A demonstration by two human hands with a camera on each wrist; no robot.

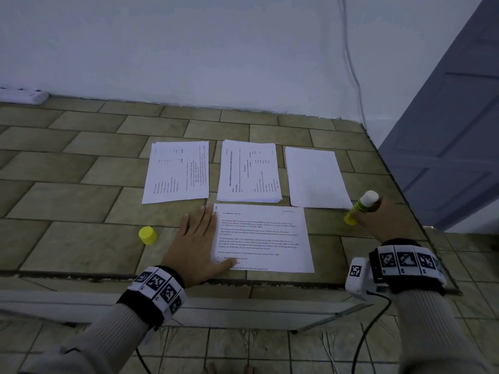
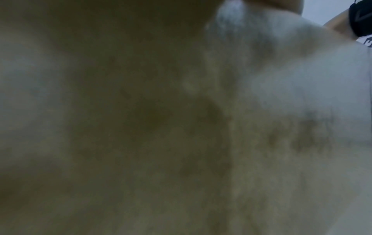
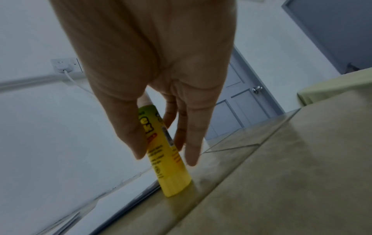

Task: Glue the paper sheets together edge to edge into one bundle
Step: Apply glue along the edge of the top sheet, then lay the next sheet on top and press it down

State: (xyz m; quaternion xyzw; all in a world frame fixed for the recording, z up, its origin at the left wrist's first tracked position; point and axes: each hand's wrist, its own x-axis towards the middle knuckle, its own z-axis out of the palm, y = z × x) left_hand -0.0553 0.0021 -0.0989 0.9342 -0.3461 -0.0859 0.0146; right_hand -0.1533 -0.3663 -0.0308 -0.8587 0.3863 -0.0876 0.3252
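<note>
Right hand (image 1: 378, 214) grip pinches uncapped glue stick (image 1: 361, 206); left hand (image 1: 199, 238), grip spread flat, pins printed sheet (image 1: 264, 238). I'd run glue along its edge nearest that flat grip.

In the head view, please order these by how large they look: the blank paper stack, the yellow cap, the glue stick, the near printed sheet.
1. near printed sheet
2. blank paper stack, though it lies farther away, so its real size may match
3. glue stick, partly hidden by the right hand
4. yellow cap
</note>
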